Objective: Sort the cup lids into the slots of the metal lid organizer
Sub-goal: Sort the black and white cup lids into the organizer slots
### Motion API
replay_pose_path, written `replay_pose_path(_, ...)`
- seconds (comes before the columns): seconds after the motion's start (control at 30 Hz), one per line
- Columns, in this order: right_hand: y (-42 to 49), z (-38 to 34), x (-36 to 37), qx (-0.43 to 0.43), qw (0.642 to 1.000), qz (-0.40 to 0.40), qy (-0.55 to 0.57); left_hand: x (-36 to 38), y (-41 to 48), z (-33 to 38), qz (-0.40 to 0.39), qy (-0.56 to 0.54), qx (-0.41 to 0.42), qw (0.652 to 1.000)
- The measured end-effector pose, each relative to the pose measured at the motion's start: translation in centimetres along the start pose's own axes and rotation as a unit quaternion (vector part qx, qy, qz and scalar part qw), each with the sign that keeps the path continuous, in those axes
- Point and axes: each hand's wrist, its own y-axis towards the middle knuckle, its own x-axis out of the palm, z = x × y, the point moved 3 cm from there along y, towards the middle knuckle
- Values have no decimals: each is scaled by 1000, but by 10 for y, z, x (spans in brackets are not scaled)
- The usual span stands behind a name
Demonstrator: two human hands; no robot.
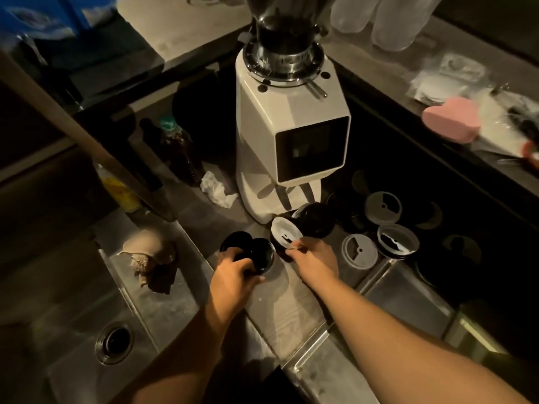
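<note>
My left hand (233, 278) grips a couple of black cup lids (250, 252) on the steel counter, just in front of the grinder. My right hand (315, 258) pinches the edge of a tilted lid with a white underside (284, 233). Behind that lid a stack of black lids (316, 218) lies on its side. To the right stand more lids: a clear one (359, 251), a dark-rimmed one (398, 240) and another clear one (383, 211). In this dim light I cannot make out the metal lid organizer's slots.
A white coffee grinder (291, 135) stands right behind the lids. A sink (113, 342) with a drain lies at the lower left, a seashell (151, 255) on its rim. A crumpled tissue (217, 191) lies left of the grinder. A pink sponge (452, 119) rests on the right shelf.
</note>
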Motion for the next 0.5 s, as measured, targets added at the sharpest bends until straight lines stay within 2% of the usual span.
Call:
replay_pose_path(0.1,-13,4,-14,12,988,5,155,-11,-3,10,42,-40,-5,998)
replay_pose_path(0.17,-24,8,-27,37,964,26,264,-18,-4,18,70,-117,-62,989)
replay_pose_path(0.27,-51,8,-51,61,947,61,311,-21,-7,24,100,-219,-135,961)
replay_pose_path(0.33,-76,9,-63,71,940,57,329,-25,-12,33,116,-284,-174,936)
replay_pose_path(0.43,-118,7,-79,80,915,30,395,-44,-30,70,155,-341,-149,915)
replay_pose_path(0.5,-145,4,-95,68,892,40,444,-55,-47,99,155,-418,-149,882)
